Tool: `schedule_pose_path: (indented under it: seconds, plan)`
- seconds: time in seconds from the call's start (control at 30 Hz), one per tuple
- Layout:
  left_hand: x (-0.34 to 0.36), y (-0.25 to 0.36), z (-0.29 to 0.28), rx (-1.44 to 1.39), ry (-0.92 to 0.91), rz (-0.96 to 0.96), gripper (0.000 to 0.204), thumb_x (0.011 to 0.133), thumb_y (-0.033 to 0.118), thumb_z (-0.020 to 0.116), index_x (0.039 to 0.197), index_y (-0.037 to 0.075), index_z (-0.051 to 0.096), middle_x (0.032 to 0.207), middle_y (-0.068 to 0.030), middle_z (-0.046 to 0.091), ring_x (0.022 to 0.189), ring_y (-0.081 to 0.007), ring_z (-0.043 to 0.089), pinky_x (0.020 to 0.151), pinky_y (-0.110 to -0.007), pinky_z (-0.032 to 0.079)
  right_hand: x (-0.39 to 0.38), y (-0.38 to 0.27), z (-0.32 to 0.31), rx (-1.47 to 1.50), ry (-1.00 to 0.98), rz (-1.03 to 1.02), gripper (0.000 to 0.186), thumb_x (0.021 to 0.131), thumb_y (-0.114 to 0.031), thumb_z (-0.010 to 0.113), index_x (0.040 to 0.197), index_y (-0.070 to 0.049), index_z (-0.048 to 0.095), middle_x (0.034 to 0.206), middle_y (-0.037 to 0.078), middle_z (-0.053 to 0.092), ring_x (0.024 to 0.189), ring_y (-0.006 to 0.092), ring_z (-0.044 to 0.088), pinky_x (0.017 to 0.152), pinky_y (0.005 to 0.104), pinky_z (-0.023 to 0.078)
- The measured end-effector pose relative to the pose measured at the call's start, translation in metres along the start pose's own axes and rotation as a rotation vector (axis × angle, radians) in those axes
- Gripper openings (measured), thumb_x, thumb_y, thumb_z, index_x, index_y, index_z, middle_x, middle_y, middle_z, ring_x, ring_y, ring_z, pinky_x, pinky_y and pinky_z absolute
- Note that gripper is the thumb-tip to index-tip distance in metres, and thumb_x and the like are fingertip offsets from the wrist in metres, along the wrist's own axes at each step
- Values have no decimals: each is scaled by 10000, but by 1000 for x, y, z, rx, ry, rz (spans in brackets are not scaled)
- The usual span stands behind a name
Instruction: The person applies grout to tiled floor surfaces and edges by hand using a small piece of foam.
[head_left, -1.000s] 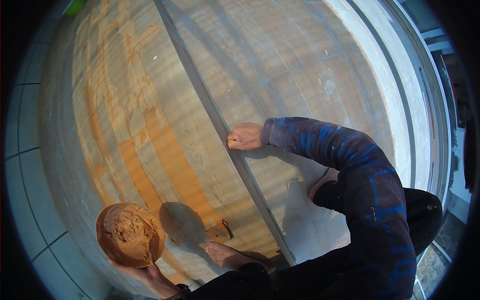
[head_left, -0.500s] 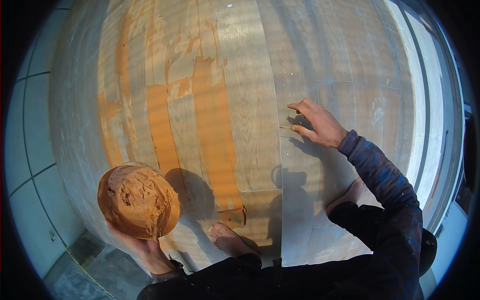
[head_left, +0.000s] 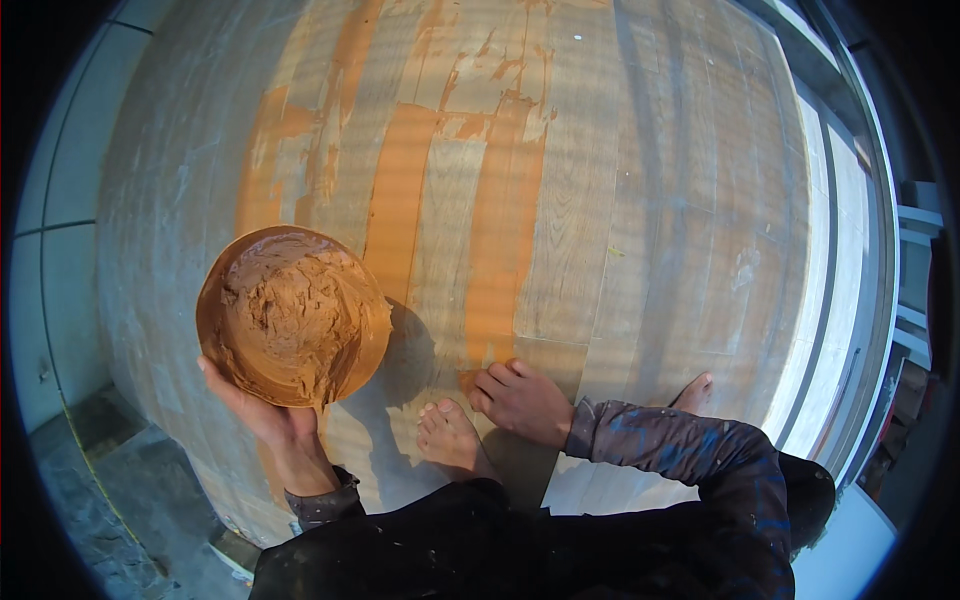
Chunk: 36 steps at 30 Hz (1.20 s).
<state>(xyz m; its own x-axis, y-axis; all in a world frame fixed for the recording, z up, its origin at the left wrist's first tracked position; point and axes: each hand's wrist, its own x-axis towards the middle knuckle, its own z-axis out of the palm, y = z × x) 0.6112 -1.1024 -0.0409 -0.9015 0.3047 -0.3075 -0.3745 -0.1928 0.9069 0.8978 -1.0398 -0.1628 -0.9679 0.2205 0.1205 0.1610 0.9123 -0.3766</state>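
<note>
My left hand (head_left: 275, 425) supports a round bowl (head_left: 208, 330) from below, with its fingers curled against the underside. Thick orange-brown paste (head_left: 300, 310) fills the bowl and smears its rim. Down by my left foot, my right hand (head_left: 525, 402) is closed, its fingers curled at the near end of an orange-coated strip (head_left: 500, 230). A flat brown piece (head_left: 466, 380) shows partly beside those fingertips; what they grip is hidden. A tiny yellow sliver (head_left: 615, 251) lies on the wood-look floor (head_left: 565, 240).
My bare left foot (head_left: 450, 437) stands between the two hands, and my right foot (head_left: 694, 393) is farther right. Other orange strips (head_left: 398, 200) run away from me. Pale tiles (head_left: 65, 300) border the left side; a white sill (head_left: 815, 270) runs along the right.
My right hand has let go of the yellow sliver and come down and left to the brown piece near my foot. The bowl appears higher and larger, and the view has shifted.
</note>
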Motion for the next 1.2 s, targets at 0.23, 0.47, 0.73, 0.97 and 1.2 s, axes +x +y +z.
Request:
schedule_pose_path:
  seconds: [0.23, 0.47, 0.73, 0.97, 1.2]
  plan:
    - [8, 61, -95, -85, -17, -20, 649, 1109, 555, 377, 1549, 82, 442, 1564, -120, 498, 1423, -307, 506, 1180, -480, 457, 44, -56, -22, 157, -122, 162, 351, 865, -165, 686, 1195, -46, 688, 1079, 69, 656, 1000, 257, 606, 894, 367, 470]
    - [20, 62, -125, -82, -13, -44, 674, 1104, 582, 363, 1547, 80, 444, 1558, -127, 501, 1422, -294, 506, 1181, -461, 450, 56, -27, -13, 57, 6, 89, 398, 850, -156, 754, 1226, -39, 699, 1186, 65, 680, 1112, 276, 609, 971, 376, 476]
    - [14, 53, -137, -94, -48, -110, 691, 1099, 596, 359, 1574, 98, 415, 1589, -128, 470, 1451, -314, 478, 1191, -489, 445, -4, -42, -43, 136, -163, 157, 277, 893, -161, 634, 1137, -62, 721, 1070, 34, 627, 1082, 221, 586, 932, 342, 460]
    - [3, 45, -115, -90, -36, -104, 665, 1104, 582, 362, 1527, 81, 466, 1535, -111, 522, 1408, -278, 519, 1168, -438, 460, -31, -8, -26, -23, -103, 25, 250, 870, -159, 688, 1103, -78, 728, 1069, 23, 633, 1093, 218, 592, 906, 357, 472]
    - [-24, 19, -93, -59, -31, -84, 666, 1104, 574, 362, 1525, 69, 464, 1536, -115, 522, 1401, -281, 524, 1169, -449, 458, -73, -12, -58, 62, 12, 274, 265, 841, -131, 712, 1101, -80, 726, 1037, 29, 637, 1074, 226, 596, 884, 359, 478]
